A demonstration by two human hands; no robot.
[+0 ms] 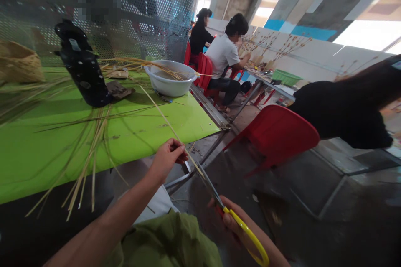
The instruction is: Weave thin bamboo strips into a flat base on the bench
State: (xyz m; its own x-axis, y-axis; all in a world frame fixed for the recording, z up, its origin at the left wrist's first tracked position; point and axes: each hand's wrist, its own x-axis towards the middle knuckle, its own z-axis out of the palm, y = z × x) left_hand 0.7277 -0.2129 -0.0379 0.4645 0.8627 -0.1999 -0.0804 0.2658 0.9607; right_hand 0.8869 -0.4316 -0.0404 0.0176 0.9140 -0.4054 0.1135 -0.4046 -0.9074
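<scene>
Past the front edge of the green table, my left hand (171,155) pinches a long thin straw-coloured strip (161,112). The strip runs from above the table down toward my lap. My right hand (233,221) grips a pair of scissors (216,195) with yellow handles, the blades pointing up and left. Their tips meet the lower end of the strip; whether they are cutting into it I cannot tell. More pale strips (94,150) lie in a fan over the table's edge, beside a black bottle (83,64).
A white basin (172,81) with strips in it stands on the green table (134,137), near its right corner. A brown paper bag (20,62) is at far left. To the right are a red chair (275,133) and a seated person in black (338,108); others sit farther back.
</scene>
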